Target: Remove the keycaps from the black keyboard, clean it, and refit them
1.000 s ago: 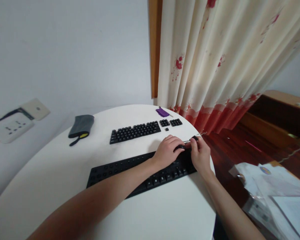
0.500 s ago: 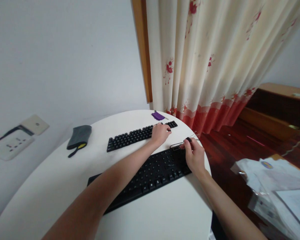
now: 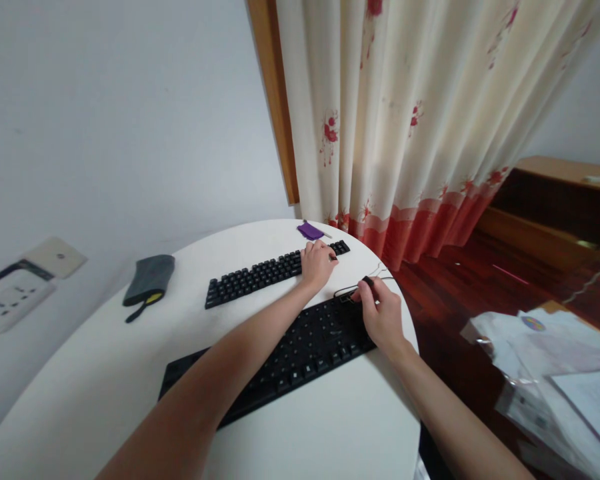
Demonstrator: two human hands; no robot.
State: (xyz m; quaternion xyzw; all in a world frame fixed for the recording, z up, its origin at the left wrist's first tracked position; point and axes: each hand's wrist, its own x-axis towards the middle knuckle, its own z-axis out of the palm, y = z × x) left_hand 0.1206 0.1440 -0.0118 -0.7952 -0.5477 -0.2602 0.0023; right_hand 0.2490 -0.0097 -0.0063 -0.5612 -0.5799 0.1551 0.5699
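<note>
A black keyboard (image 3: pixel 325 333) lies slanted across the near part of the round white table, partly hidden under my left forearm. Many of its key positions look bare, while keys show along its front row. Behind it, black keycaps (image 3: pixel 253 278) form a long block of rows. My left hand (image 3: pixel 317 265) rests over the right part of that block, fingers curled, with a small black keycap (image 3: pixel 333 257) at its fingertips. At the keyboard's upper right corner, my right hand (image 3: pixel 383 305) pinches a small black piece (image 3: pixel 369 281), probably a keycap. A thin dark wire loop (image 3: pixel 336 293) lies beside those fingers.
A grey pouch (image 3: pixel 150 280) with a strap sits at the table's left. Toward the back edge lies a small purple cloth item (image 3: pixel 310 231). Wall sockets (image 3: pixel 17 300) are on the left, a flowered curtain (image 3: pixel 395 133) behind, and plastic-wrapped items (image 3: pixel 545 360) at right.
The whole view has shifted slightly, moving the scene a little left. Both hands stay near the same spots, and the keycap by my left fingers shows more clearly.
</note>
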